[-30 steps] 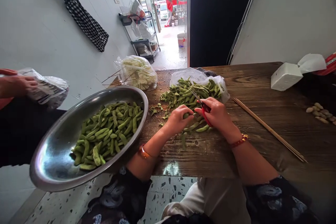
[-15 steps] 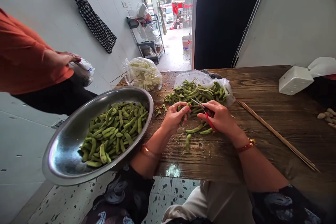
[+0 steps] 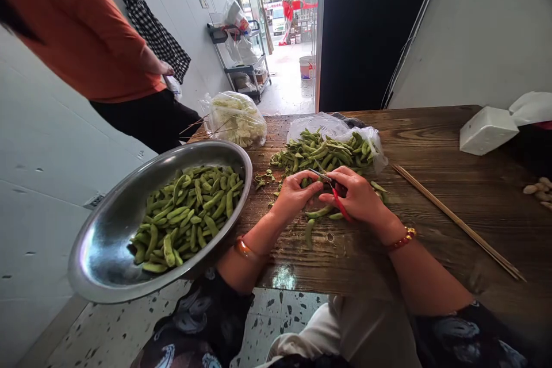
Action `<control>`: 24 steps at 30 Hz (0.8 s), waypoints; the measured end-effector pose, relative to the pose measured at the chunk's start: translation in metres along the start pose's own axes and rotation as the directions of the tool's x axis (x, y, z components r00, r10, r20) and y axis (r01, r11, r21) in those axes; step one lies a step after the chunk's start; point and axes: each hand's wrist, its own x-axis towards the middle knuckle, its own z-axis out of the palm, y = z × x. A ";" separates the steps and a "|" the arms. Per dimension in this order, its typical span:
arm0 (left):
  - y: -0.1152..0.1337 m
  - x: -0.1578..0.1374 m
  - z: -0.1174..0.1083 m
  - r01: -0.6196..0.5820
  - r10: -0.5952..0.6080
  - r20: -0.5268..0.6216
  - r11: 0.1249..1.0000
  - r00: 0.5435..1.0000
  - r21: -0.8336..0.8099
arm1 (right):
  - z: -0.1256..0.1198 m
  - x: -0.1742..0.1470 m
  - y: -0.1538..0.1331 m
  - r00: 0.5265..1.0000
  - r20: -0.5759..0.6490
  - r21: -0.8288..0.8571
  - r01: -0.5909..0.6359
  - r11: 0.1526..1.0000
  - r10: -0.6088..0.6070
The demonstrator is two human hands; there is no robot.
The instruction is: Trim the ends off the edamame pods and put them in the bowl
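Red-handled scissors (image 3: 340, 204) are gripped in my right hand (image 3: 356, 195), their blades spread and pointing up and left. My left hand (image 3: 297, 192) is closed in a pinch right beside the blades, around a green edamame pod (image 3: 306, 182) that shows only partly between the fingers. Just beyond both hands, a heap of edamame pods (image 3: 332, 149) spills from a clear plastic bag (image 3: 317, 123). A few loose pods (image 3: 319, 212) lie on the wood below my hands. To the left stands a wide metal basin (image 3: 101, 247) holding many pods.
A bag of pale cauliflower (image 3: 237, 121) sits behind the basin. Thin wooden skewers (image 3: 457, 221) lie on the table's right, with a white tissue box (image 3: 489, 131) and peanuts (image 3: 539, 188) farther right. A person in an orange top (image 3: 99, 40) stands at the left.
My hands have come closer together, with the scissors shifting slightly left toward the left hand's fingers. The person in orange has moved to the right along the wall.
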 end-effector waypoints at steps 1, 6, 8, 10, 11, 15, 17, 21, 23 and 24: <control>0.000 0.000 0.000 -0.003 0.003 0.003 1.000 1.000 -0.003 | 0.000 0.000 0.000 1.000 0.001 -0.001 0.003 1.000 -0.003; 0.001 -0.001 0.001 -0.007 0.006 0.019 1.000 1.000 0.008 | 0.000 0.000 -0.002 1.000 -0.003 -0.030 0.004 1.000 -0.005; 0.002 -0.001 0.001 -0.002 0.002 0.014 1.000 1.000 0.021 | -0.001 0.000 -0.003 1.000 0.002 -0.055 -0.009 0.998 0.009; 0.003 -0.001 0.000 0.003 -0.003 -0.005 0.999 1.000 0.041 | -0.001 0.000 -0.003 1.000 0.009 -0.081 -0.022 0.996 0.023; 0.004 -0.001 0.000 0.002 -0.001 -0.021 0.998 1.000 0.059 | -0.001 0.000 -0.003 1.000 0.013 -0.091 -0.023 0.996 0.024; 0.006 0.001 -0.002 -0.037 0.053 -0.086 0.985 0.995 0.171 | -0.001 0.000 -0.001 1.000 0.012 -0.106 -0.015 0.994 0.016; 0.007 0.002 -0.004 -0.058 0.079 -0.112 0.981 0.991 0.186 | -0.001 0.001 0.002 1.000 -0.016 -0.108 -0.019 0.994 0.018; 0.008 0.005 -0.009 -0.013 0.018 -0.161 0.999 0.987 0.036 | -0.003 0.001 0.003 0.995 -0.087 -0.109 -0.051 0.993 0.042; 0.010 0.006 -0.011 0.017 -0.037 -0.164 0.992 0.986 -0.123 | -0.004 0.001 0.001 0.994 -0.096 -0.115 -0.062 0.991 0.051; 0.011 0.007 -0.012 0.029 -0.061 -0.156 0.980 0.986 -0.199 | -0.004 0.001 0.000 0.994 -0.095 -0.118 -0.064 0.991 0.053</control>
